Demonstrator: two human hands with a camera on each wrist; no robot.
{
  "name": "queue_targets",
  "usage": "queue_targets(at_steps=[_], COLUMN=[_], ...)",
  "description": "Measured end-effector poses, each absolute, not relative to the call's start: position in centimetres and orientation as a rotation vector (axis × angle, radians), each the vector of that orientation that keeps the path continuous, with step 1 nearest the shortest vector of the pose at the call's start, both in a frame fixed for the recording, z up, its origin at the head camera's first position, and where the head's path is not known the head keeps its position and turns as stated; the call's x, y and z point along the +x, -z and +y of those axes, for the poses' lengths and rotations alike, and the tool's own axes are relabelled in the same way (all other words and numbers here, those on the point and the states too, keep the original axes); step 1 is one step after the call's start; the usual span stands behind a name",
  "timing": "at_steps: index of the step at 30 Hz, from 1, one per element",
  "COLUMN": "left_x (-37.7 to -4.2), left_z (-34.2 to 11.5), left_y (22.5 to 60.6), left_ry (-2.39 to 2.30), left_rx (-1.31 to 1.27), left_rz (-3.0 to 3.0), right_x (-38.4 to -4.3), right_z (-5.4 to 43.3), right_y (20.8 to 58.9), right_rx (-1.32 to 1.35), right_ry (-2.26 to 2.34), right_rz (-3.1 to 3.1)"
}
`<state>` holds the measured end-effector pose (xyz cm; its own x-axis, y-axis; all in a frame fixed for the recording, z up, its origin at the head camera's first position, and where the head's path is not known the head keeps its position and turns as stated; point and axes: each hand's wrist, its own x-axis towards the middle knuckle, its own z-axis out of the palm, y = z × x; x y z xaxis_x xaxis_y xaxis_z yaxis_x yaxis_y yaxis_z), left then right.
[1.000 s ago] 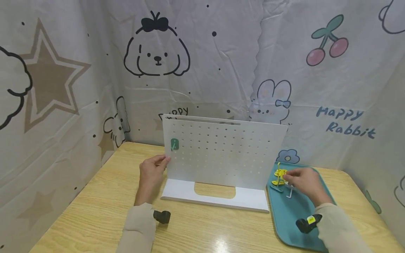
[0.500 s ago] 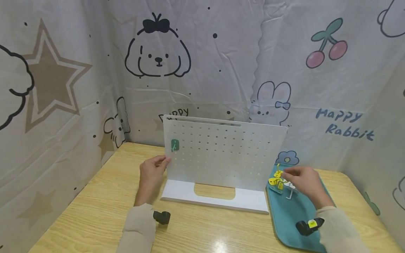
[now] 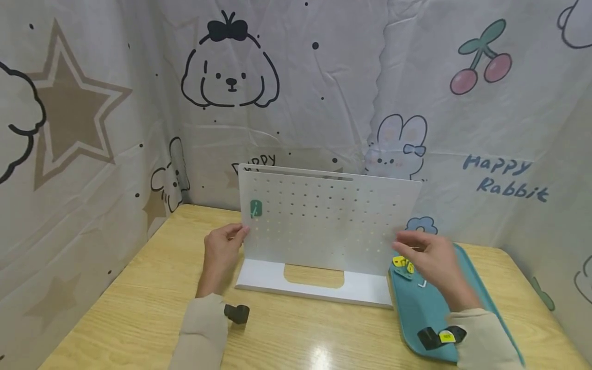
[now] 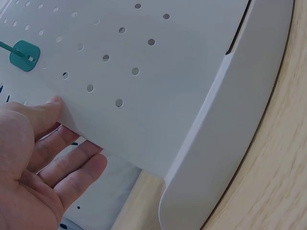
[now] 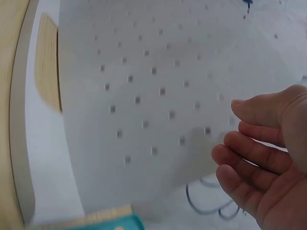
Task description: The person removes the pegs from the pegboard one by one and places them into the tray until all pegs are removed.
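A white pegboard (image 3: 319, 226) stands upright on its white base (image 3: 361, 294), which has a cutout at the middle. My left hand (image 3: 223, 252) pinches the board's left edge, thumb on the front face and fingers behind, as the left wrist view shows. Just above that thumb a green hook (image 4: 25, 55) is fixed in the board's holes. My right hand (image 3: 430, 259) is beside the board's right edge, over the tray. In the right wrist view its fingers (image 5: 247, 163) are loosely bent, a gap under the thumb, with nothing between them.
A teal tray (image 3: 425, 318) lies right of the board. Yellow hooks (image 3: 402, 264) and a white hook (image 3: 422, 284) lie in it, partly hidden by my right hand. A wooden table (image 3: 277, 334) is beneath; a printed curtain (image 3: 319, 103) hangs behind.
My right hand has left the hooks, which shifted in the tray, and has come up and left to the board's right edge. My left hand stays at the left edge.
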<state>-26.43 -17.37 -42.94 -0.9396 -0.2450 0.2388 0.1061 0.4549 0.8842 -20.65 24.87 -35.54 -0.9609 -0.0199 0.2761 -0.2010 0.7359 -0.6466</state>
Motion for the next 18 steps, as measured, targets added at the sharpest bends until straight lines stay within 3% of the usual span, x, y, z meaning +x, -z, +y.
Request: queue_targets(at_steps=[18], left_x=[-26.3], left_z=[-17.4], left_y=[42.7], left_ry=[1.485], left_rx=[0.112], left_rz=[-2.367], right_x=[-21.6], right_z=[16.9], right_y=[35.2], right_rx=[0.497], right_ry=[-1.256], right_rz=[-2.531])
